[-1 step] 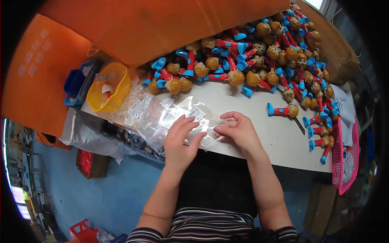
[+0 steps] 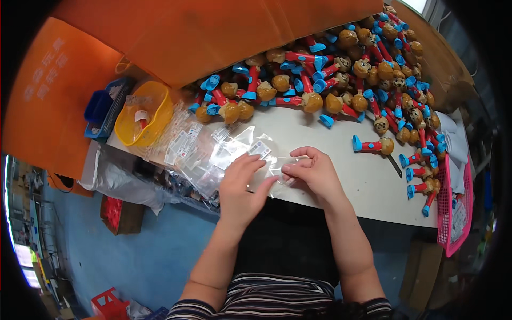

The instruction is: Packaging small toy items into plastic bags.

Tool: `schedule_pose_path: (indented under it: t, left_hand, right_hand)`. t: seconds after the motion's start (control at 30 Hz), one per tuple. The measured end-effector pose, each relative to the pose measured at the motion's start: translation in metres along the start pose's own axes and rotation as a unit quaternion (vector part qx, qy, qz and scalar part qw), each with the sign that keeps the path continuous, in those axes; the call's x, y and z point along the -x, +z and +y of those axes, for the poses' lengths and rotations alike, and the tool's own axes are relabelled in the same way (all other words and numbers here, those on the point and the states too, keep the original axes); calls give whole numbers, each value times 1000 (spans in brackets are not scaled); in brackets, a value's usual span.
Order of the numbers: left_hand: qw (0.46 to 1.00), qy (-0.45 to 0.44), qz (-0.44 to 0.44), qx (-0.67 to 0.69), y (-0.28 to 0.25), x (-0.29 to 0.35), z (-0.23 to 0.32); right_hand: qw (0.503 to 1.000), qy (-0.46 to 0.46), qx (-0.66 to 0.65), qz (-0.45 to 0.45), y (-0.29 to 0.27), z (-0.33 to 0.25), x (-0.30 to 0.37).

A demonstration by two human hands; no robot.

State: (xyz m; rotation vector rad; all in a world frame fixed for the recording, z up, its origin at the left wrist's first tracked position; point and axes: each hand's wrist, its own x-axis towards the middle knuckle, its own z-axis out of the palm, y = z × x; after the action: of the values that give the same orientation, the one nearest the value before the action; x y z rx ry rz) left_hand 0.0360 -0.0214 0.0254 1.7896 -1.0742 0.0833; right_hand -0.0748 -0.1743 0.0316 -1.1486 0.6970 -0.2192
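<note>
A clear plastic bag [image 2: 274, 169] with a white label lies at the table's near edge between my hands. My right hand [image 2: 316, 173] pinches its right side between thumb and fingertips. On the left, my left hand [image 2: 240, 184] rests against the bag with fingers stretched and thumb apart, closed on nothing. More clear bags with printed inserts [image 2: 184, 144] lie in an overlapping stack left of my left hand. A toy figure [image 2: 373, 145] with a brown head, red body and blue base lies to the right of my hands, beside a dark blade-like strip [image 2: 393, 165].
Many similar toy figures [image 2: 312, 101] are heaped along the back and right of the white table [image 2: 341, 176]. A yellow basket [image 2: 124, 128] and blue bins [image 2: 98, 106] stand left. A pink basket [image 2: 445, 213] hangs by the right edge. Orange board [image 2: 213, 32] rises behind.
My left hand has shifted slightly to the right, its thumb closer to my right hand. The right hand keeps its pinch on the bag.
</note>
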Motion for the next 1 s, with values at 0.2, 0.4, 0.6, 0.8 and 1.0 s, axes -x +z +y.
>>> schedule_pose_path:
  t: [0.2,0.4,0.6,0.8,1.0]
  left_hand:
    - [995,-12,-58,-77,17,9,10]
    - [991,-14,-32,-131,26,18,11]
    - [993,-13,-32,-116,33,26,6]
    - [992,-12,-72,-106,41,23,15]
    - [994,-16,-64,-84,37,26,8]
  right_hand:
    - [998,-62,11,27,11,20,-8]
    - [981,-88,149,82,7,17,11]
    - [744,-264,464,402,-75,-14,33]
    - [705,43,554,441,-118,-29,13]
    - [726,28,526,441,-112,-22,11]
